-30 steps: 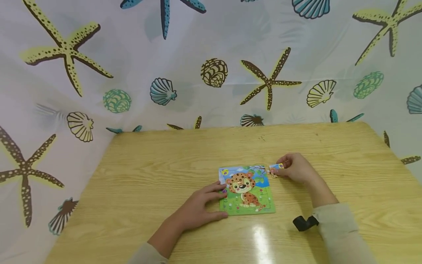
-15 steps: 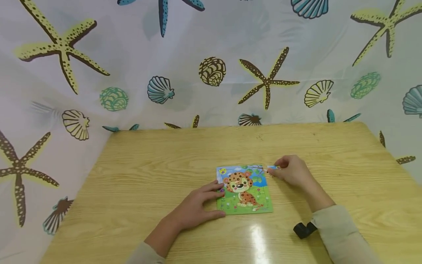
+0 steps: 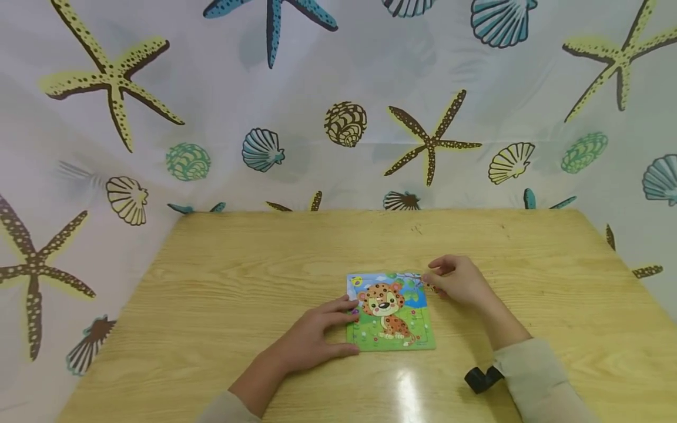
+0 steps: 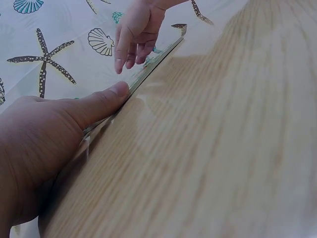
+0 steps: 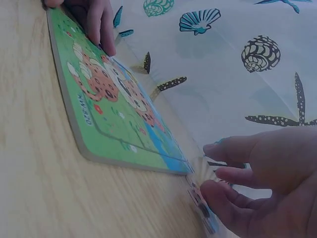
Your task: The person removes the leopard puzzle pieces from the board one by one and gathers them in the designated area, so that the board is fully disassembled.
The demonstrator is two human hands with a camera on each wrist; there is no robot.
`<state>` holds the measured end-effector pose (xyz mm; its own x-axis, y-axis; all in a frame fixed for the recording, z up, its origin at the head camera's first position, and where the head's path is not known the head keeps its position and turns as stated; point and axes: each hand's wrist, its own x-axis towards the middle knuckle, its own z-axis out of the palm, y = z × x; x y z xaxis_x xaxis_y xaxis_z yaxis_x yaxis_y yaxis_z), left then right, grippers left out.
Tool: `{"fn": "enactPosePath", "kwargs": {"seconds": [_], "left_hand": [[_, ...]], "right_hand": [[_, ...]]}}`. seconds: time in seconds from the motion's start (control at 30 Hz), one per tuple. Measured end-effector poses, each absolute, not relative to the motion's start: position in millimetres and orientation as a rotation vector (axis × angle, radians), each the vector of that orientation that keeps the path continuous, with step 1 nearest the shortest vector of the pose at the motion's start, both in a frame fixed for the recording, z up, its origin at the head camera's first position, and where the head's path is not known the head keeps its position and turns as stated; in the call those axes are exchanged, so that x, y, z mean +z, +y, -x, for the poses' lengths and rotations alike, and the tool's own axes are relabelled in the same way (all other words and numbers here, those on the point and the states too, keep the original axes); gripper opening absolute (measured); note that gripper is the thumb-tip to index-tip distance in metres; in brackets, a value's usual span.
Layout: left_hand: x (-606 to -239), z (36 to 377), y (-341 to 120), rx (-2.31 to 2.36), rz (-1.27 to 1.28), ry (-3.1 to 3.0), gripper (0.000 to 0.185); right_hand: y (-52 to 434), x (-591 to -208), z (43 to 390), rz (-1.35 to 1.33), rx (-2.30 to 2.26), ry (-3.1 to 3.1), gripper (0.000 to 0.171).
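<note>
A square jigsaw puzzle (image 3: 394, 323) with a cartoon leopard on grass lies flat on the table. My left hand (image 3: 314, 332) rests against its left side, fingertips over the edge and thumb at the near corner. At the far right corner is my right hand (image 3: 459, 281), thumb and fingers apart with nothing pinched between them. Close under its thumb, a small spotted puzzle piece (image 5: 200, 204) lies beside the board's corner, partly hidden by the hand in the head view.
The wood-grain table (image 3: 254, 252) reaches back to a white cloth (image 3: 296, 76) printed with starfish and shells. A black device (image 3: 478, 380) sticks out from the right sleeve, low over the table.
My right hand has shifted slightly left toward the board's corner. The blue-and-yellow piece it pinched no longer shows between its fingers, which have spread. My left hand stays on the board.
</note>
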<state>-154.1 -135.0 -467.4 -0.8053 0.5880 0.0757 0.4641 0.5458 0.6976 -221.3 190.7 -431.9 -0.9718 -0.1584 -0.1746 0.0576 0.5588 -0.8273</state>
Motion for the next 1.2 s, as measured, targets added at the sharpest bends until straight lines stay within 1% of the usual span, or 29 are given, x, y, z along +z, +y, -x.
{"fn": "enactPosePath", "kwargs": {"seconds": [0.27,0.5,0.63,0.8,0.97,1.1,1.2], "left_hand": [[-469.3,153.4,-133.0,1.087,-0.898,2.614,0.064],[-469.3,152.6,-132.3,1.087,-0.907,2.607,0.063],[-469.4,152.2,-133.5,1.083,-0.909,2.614,0.062],[-470.3,150.5,-136.6,1.071,-0.888,2.62,0.062],[-470.7,150.9,-137.3,1.088,-0.906,2.606,0.062],[-471.3,153.5,-138.2,1.075,-0.931,2.622,0.063],[-470.7,154.4,-139.4,1.068,-0.932,2.632,0.063]], "right_hand": [[170.7,-435.7,225.6,0.469,-1.347,2.421,0.032],[154.3,-439.9,229.5,0.673,-1.273,2.319,0.033],[143.5,-441.3,230.8,0.718,-1.245,2.307,0.033],[131.0,-447.7,232.4,0.67,-1.288,2.296,0.032],[126.7,-449.4,231.0,0.651,-1.236,2.36,0.033],[124.3,-446.1,230.5,0.708,-1.149,2.431,0.033],[122.0,-443.8,231.4,0.803,-1.104,2.447,0.033]]}}
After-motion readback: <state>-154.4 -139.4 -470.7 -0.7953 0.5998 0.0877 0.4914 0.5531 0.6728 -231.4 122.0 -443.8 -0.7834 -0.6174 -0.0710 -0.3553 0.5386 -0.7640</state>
